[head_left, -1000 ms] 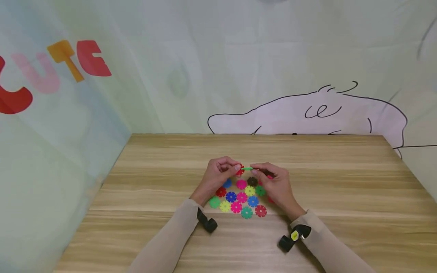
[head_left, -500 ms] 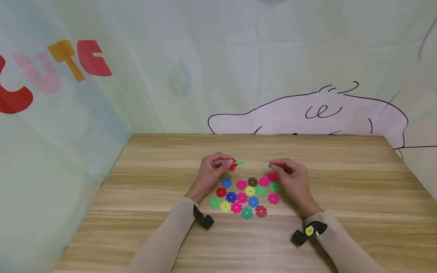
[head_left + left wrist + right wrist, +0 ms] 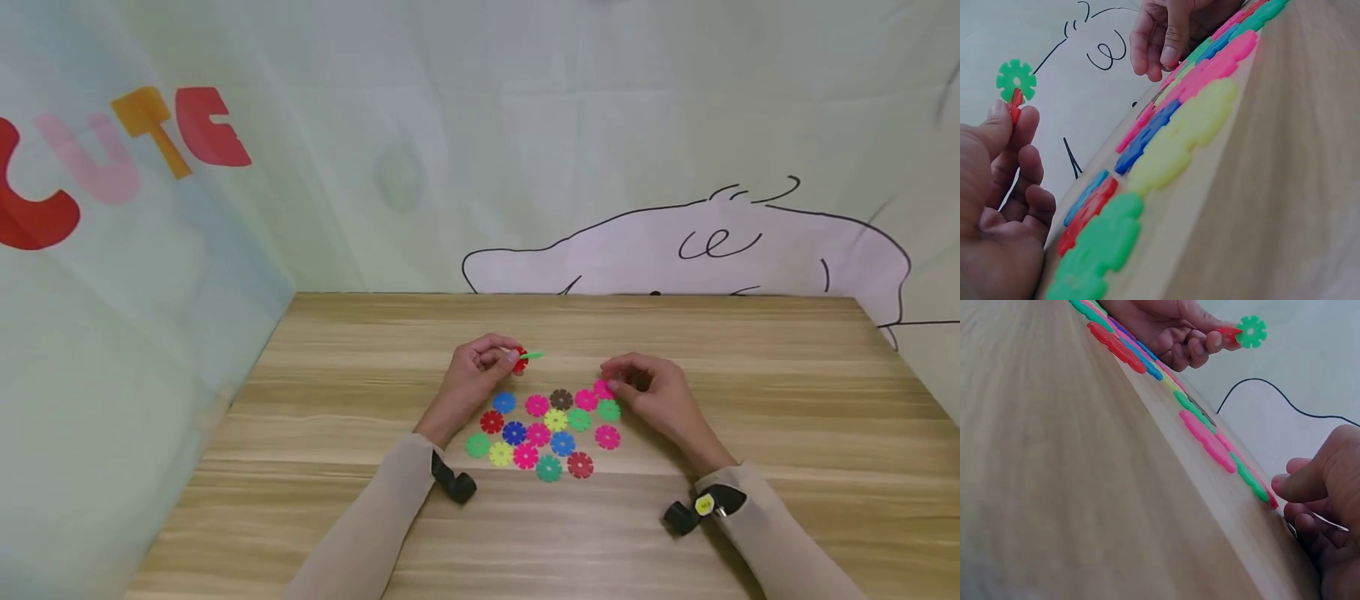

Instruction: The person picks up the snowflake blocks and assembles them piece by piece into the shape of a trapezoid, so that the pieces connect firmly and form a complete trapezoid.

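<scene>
Left fingers (image 3: 1027, 125) clamp a red disc (image 3: 1017, 97) joined to green disc (image 3: 1007, 79); right fingers (image 3: 632, 361), apart, are beside pink disc (image 3: 602, 389) — picking step probably needs pinch.

Light is soft — the wrist views dimmer.

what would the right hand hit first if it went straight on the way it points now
The right hand would probably meet the pink disc at its thumb tip first, though depth is hard to judge.

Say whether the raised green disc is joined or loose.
Joined: the green disc juts from the red disc the left hand pinches.
</scene>
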### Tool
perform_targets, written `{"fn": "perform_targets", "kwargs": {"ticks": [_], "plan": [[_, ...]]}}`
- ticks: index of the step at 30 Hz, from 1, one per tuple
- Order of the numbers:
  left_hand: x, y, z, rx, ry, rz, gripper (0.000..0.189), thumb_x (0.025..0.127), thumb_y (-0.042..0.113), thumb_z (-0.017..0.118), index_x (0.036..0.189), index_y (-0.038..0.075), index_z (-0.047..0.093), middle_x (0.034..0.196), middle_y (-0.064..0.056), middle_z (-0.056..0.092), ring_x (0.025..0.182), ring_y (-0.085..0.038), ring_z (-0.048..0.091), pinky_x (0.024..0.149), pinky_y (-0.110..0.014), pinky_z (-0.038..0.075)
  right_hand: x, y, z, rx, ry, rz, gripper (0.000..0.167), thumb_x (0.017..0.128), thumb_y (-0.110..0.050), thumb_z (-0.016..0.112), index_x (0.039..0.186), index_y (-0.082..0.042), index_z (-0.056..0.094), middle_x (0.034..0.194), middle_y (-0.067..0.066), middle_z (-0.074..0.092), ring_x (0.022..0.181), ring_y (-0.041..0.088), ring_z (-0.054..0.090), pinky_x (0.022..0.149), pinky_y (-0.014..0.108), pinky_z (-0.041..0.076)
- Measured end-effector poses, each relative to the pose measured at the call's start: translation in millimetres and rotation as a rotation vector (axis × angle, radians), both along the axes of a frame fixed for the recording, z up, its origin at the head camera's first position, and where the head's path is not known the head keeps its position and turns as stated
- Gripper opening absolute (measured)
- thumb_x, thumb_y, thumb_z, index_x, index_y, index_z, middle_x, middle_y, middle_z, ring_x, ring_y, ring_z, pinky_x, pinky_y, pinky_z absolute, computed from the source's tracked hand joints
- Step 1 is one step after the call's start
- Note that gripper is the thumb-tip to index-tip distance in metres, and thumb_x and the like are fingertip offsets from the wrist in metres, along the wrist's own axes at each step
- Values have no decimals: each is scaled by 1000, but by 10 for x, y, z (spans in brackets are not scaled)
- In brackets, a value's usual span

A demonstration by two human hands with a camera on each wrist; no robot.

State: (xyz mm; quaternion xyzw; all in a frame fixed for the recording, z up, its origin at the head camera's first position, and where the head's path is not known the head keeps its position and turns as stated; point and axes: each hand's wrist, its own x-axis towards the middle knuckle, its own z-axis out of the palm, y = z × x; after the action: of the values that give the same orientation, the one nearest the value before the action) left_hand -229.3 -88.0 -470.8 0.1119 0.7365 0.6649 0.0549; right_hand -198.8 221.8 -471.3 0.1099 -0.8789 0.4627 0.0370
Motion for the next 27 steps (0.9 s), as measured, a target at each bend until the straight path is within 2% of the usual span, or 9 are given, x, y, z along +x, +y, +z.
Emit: {"fn": "perform_targets", "kwargs": {"ticks": [6, 14, 27], "plan": [[-3, 0, -7, 5, -4, -35, 25, 106, 25, 70, 126, 11, 74, 88, 11, 78, 84, -15, 66, 80, -20, 56, -4, 13, 17, 43, -3, 42, 24, 97, -11, 79, 121, -11, 78, 104, 8, 77, 85, 16, 61, 74, 21, 51], [10, 2, 9, 16, -14, -43, 25, 106, 20, 70, 128, 9, 73, 89, 12, 79, 85, -12, 69, 82, -20, 58, -35, -3, 25, 136, 20, 93, 30, 97, -13, 81, 126, -11, 76, 108, 5, 79, 88, 16, 61, 77, 22, 51], [-5, 8, -3, 8, 5, -69, 25, 106, 19, 69, 127, 6, 73, 87, 13, 78, 83, -10, 68, 80, -19, 57, -40, 4, 11, 93, 29, 111, 30, 98, -6, 77, 127, -11, 74, 104, 7, 73, 86, 18, 58, 75, 23, 48]]}}
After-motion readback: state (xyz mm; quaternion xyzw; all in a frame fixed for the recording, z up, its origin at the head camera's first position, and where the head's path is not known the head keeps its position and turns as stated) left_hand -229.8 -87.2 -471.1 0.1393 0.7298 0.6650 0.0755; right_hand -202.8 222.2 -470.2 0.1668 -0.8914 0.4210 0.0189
